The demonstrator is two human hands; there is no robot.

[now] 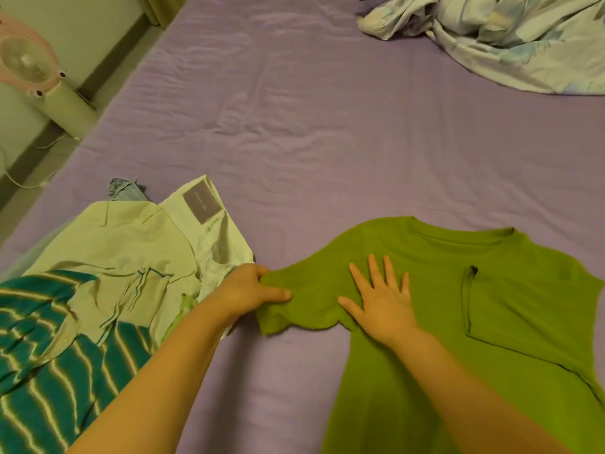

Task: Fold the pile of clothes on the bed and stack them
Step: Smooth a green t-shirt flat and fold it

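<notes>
The green T-shirt (458,306) lies flat on the bed (294,126), collar away from the person, its long axis running toward them. The left hand (252,290) pinches the shirt's left sleeve (294,309) at its outer end; the right hand (383,303), fingers spread, presses the cloth just right of it, likely marking the fold line. Left of the left hand lies the unfolded pile (98,290); a rumpled quilt (491,37) lies far beyond the right hand, a fan (29,60) beside the bed.
</notes>
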